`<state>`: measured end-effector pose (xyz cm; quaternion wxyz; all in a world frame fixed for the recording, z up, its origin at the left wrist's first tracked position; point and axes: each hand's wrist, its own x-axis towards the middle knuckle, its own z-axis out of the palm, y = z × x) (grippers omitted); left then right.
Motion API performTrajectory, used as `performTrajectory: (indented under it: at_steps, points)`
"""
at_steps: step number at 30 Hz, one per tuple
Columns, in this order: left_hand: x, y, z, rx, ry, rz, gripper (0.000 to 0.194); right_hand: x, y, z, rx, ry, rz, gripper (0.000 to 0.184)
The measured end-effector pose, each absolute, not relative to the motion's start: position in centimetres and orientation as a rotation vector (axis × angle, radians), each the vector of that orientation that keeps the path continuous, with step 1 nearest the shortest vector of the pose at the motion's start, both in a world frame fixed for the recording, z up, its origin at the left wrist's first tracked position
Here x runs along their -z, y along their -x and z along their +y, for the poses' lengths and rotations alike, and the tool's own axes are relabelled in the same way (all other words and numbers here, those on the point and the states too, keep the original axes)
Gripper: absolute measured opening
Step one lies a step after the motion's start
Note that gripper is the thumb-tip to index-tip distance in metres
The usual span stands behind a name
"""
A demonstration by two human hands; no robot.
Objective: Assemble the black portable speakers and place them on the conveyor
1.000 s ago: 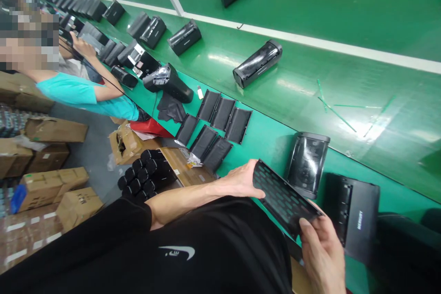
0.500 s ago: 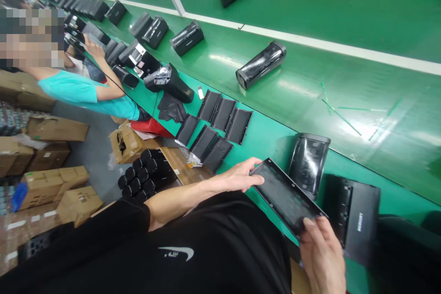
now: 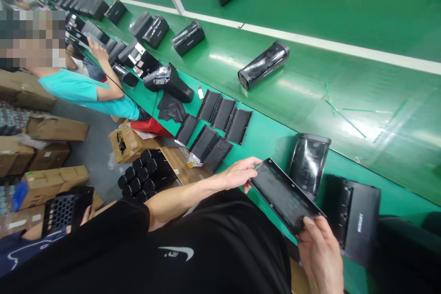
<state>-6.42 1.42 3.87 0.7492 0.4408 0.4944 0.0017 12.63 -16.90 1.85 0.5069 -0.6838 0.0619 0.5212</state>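
both hands are on a flat black grille panel [image 3: 284, 195], held tilted above the green workbench [image 3: 265, 151]. left hand [image 3: 236, 175] is closed on the panel's upper-left edge, fingers curled round it. right hand [image 3: 320, 257] is closed on the lower edge, thumb [image 3: 308, 223] on the dark face. other right-hand fingers are behind the panel, can't see them.

positions relative to the held panel:
- just beyond it: black speaker housing with perforated mesh [image 3: 308, 166], on the bench, close but apparently not touching
- just right of it: second black housing [image 3: 354, 218], white lettering on its face, too small to read reliably
- up and left: six loose black panels [image 3: 214, 131] lying in two rows of three
- left: block of upright black cylinders [image 3: 144, 174], beside a cardboard box [image 3: 126, 143]
- far up-left: co-worker in a teal t-shirt [image 3: 86, 96], one hand [image 3: 98, 51] raised at black units along the bench
- lower left: another person's hand [image 3: 87, 215] holding a black honeycomb piece [image 3: 65, 211]
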Motion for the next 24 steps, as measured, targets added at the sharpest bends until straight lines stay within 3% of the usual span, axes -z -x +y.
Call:
performTrajectory:
  at_steps: [7, 9, 13, 19, 24]
  points:
    - [-2.8, 7.1, 1.4, -0.090, -0.879, 1.050, 0.041, -1.8, -12.9, -17.0, -1.204, 1.653, 0.260, 0.050]
    - [-2.1, 7.3, 1.2, -0.197, -0.774, 0.949, 0.053, -1.9, -12.8, -17.0, -1.201, 1.684, 0.262, 0.051]
    - [-0.5, 6.4, 0.1, -0.448, -0.502, 0.635, 0.096, -2.5, -11.1, -15.6, -1.171, 1.646, 0.192, 0.054]
    - [0.6, 4.7, 0.2, -0.594, -0.414, 0.497, 0.095, -1.7, -11.3, -12.3, -1.227, 1.533, -0.185, 0.045]
    - [0.4, 6.1, 2.8, -0.620, -0.333, 0.431, 0.113, 2.4, -17.4, -8.5, -0.686, 2.229, -0.844, 0.079]
